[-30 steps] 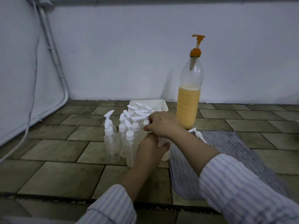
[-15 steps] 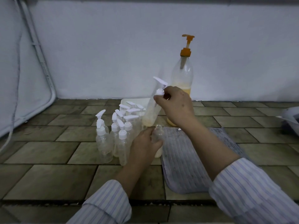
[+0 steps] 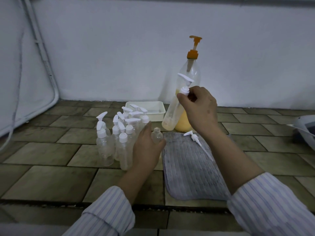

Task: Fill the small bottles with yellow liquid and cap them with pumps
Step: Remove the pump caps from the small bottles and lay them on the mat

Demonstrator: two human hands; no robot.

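left hand (image 3: pixel 146 150) holds open bottle (image 3: pixel 157 137); right hand (image 3: pixel 199 109) grips capped bottle (image 3: pixel 173 114).

Both hands (image 3: pixel 148 150) (image 3: pixel 199 108) curled, gripping

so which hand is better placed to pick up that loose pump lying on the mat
Neither hand is free, but the right hand is nearer: it holds a capped bottle just above the loose pump on the mat. The left hand grips the open small bottle.
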